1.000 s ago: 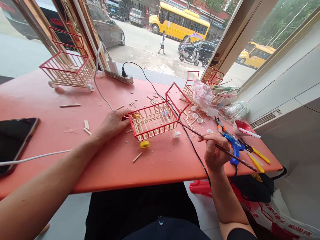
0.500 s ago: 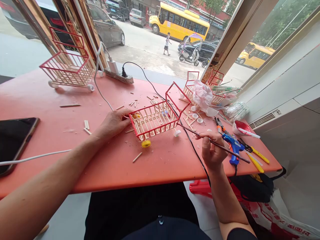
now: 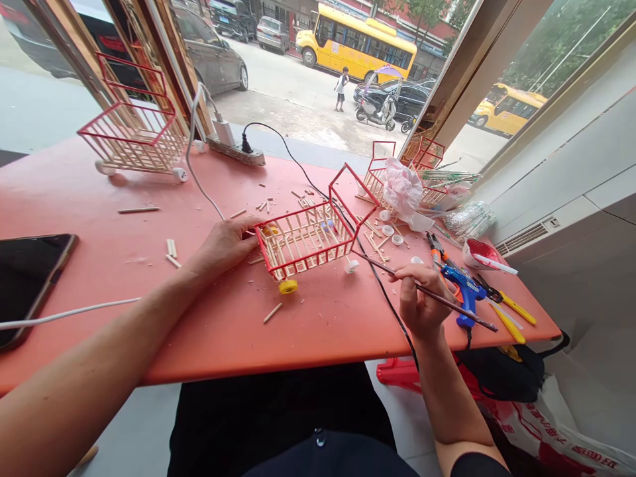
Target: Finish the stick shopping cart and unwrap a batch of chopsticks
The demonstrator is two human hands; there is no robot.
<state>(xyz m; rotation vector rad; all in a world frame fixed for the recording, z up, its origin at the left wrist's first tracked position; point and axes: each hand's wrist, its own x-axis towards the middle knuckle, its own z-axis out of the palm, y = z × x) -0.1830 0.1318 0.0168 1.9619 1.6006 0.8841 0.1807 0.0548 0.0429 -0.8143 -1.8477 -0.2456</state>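
Observation:
A miniature shopping cart (image 3: 309,240) made of pale sticks with red-painted edges is in the middle of the table. It has yellow and white wheels. My left hand (image 3: 226,245) grips the cart's left end, its fingertips partly hidden behind the frame. My right hand (image 3: 422,298) is closed round a thin dark paintbrush (image 3: 454,305). The brush's tip meets or nearly meets the cart's lower right corner, below the red handle. A cup of red paint (image 3: 479,253) with a white stick across it stands farther right.
A finished-looking cart (image 3: 136,136) stands at the back left, others behind a crumpled plastic bag (image 3: 402,189). A blue glue gun (image 3: 464,288), pliers (image 3: 434,248) and yellow-handled cutters (image 3: 517,308) lie right. A black cable (image 3: 380,281) runs behind the cart; a phone (image 3: 32,278) lies left.
The cart has shifted very slightly to the left, and the brush tip stays by its right corner. Both hands keep their holds. Outside, a walking person has moved right.

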